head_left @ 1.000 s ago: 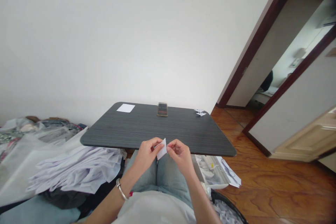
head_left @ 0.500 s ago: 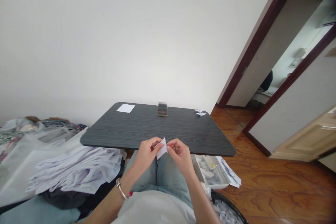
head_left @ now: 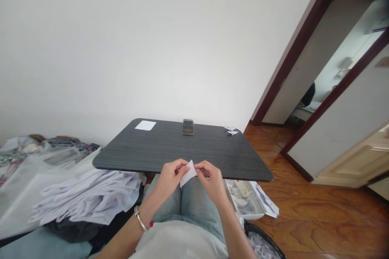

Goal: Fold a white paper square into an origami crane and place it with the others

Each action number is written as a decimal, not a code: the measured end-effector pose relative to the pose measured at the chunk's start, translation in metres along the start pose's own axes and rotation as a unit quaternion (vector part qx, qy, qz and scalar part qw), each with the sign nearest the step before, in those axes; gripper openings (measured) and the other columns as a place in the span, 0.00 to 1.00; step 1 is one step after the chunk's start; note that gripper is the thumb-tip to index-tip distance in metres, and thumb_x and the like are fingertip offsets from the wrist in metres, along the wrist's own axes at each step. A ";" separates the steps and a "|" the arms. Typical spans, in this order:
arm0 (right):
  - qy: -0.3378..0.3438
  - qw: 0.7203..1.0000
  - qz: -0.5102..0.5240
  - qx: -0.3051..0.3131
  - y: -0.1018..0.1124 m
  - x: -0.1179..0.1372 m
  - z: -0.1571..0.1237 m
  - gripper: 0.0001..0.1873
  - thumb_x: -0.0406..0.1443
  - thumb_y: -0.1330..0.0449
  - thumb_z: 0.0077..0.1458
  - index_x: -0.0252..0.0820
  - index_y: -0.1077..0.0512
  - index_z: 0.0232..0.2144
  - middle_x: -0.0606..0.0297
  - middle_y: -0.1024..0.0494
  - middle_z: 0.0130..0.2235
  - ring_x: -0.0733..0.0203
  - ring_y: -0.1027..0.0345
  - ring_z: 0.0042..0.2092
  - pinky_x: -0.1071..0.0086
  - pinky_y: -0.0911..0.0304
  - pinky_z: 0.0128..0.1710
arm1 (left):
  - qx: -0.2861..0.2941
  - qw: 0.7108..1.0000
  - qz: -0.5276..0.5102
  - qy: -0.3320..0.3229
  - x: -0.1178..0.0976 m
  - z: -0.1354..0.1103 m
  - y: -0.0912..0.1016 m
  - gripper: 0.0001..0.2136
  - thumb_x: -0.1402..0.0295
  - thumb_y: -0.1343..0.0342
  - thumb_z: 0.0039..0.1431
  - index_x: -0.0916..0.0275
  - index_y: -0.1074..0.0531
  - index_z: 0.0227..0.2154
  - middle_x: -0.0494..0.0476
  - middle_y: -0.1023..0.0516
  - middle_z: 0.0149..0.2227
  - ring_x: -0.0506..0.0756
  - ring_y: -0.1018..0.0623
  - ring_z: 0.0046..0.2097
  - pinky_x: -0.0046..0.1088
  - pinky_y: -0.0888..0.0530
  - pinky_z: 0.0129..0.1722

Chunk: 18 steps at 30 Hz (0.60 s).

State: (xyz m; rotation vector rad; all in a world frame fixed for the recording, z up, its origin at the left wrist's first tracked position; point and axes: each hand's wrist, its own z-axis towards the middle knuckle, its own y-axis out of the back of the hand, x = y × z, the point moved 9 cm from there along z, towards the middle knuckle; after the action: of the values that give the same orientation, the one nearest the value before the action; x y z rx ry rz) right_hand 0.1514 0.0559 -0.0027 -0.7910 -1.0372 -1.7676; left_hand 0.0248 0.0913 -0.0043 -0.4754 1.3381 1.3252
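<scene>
A small folded piece of white paper point(head_left: 188, 174) is held over my lap, just at the near edge of the dark table point(head_left: 164, 145). My left hand point(head_left: 173, 173) pinches it from the left, thumb on top. With thumb and index finger together, my right hand point(head_left: 210, 175) grips its right edge. Both hands are closed on the paper. At the back left of the table lies a flat white sheet point(head_left: 145, 125). Small folded paper pieces, shaped like cranes point(head_left: 232, 131), sit at the back right.
A phone-like device point(head_left: 187, 126) stands at the table's back, near the wall. To the left are piled white cloths point(head_left: 88, 196) and plastic bags. Below the table's right side are a white box point(head_left: 245, 200) and a black bin point(head_left: 264, 243) with paper scraps.
The paper has turned slightly and shows more of its face, its right edge now pinched by my right fingers. Both hands stay in nearly the same place.
</scene>
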 end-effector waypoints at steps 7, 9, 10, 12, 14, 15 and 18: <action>-0.043 0.996 0.056 0.063 -0.012 -0.010 -0.001 0.04 0.35 0.40 0.48 0.40 0.29 0.28 0.68 0.30 0.26 0.64 0.38 0.28 0.76 0.45 0.23 | 0.004 0.997 -0.073 0.033 0.005 0.002 -0.001 0.11 0.64 0.47 0.53 0.67 0.27 0.31 0.54 0.24 0.27 0.50 0.30 0.25 0.22 0.37 0.23; -0.053 0.993 0.081 0.070 -0.015 -0.014 -0.001 0.05 0.36 0.39 0.48 0.40 0.30 0.27 0.68 0.31 0.25 0.66 0.39 0.27 0.76 0.45 0.22 | 0.005 0.993 -0.104 0.050 0.009 0.002 -0.003 0.11 0.63 0.46 0.52 0.67 0.28 0.33 0.53 0.25 0.25 0.48 0.33 0.22 0.21 0.39 0.20; -0.060 0.991 0.098 0.072 -0.016 -0.017 -0.001 0.06 0.37 0.40 0.49 0.40 0.31 0.26 0.69 0.32 0.24 0.66 0.39 0.26 0.76 0.45 0.21 | 0.003 0.991 -0.120 0.056 0.012 0.002 -0.003 0.12 0.63 0.45 0.52 0.67 0.29 0.35 0.52 0.26 0.24 0.47 0.34 0.21 0.21 0.39 0.19; -0.074 0.985 0.137 0.072 -0.018 -0.022 -0.002 0.08 0.39 0.40 0.49 0.41 0.32 0.25 0.70 0.33 0.23 0.67 0.40 0.25 0.76 0.44 0.20 | -0.004 0.987 -0.152 0.057 0.014 0.002 -0.003 0.16 0.62 0.45 0.52 0.67 0.31 0.40 0.50 0.28 0.23 0.47 0.34 0.20 0.20 0.38 0.19; -0.082 0.979 0.171 0.069 -0.019 -0.026 -0.001 0.10 0.41 0.39 0.48 0.41 0.33 0.24 0.70 0.34 0.21 0.66 0.40 0.24 0.76 0.43 0.19 | -0.008 0.983 -0.176 0.042 0.014 0.002 -0.002 0.19 0.62 0.46 0.53 0.66 0.34 0.46 0.49 0.29 0.24 0.48 0.32 0.22 0.21 0.35 0.21; -0.082 0.977 0.184 0.067 -0.019 -0.027 -0.001 0.11 0.42 0.39 0.48 0.41 0.34 0.24 0.70 0.34 0.21 0.66 0.40 0.24 0.76 0.43 0.19 | -0.007 0.983 -0.182 0.032 0.013 0.002 -0.002 0.20 0.62 0.47 0.54 0.65 0.35 0.49 0.50 0.29 0.26 0.48 0.31 0.24 0.21 0.33 0.21; -0.078 0.974 0.204 0.062 -0.018 -0.027 0.001 0.12 0.44 0.39 0.47 0.41 0.34 0.23 0.70 0.33 0.21 0.66 0.39 0.24 0.76 0.44 0.18 | -0.002 0.985 -0.174 0.006 0.009 0.000 -0.001 0.19 0.62 0.49 0.56 0.62 0.35 0.51 0.55 0.28 0.34 0.48 0.30 0.27 0.22 0.31 0.24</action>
State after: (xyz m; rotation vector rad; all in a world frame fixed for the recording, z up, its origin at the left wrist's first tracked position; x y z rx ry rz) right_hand 0.1447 0.0709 -0.0308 -0.9959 -0.9936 -1.2970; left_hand 0.0228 0.0946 -0.0121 -0.6859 1.1984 1.0370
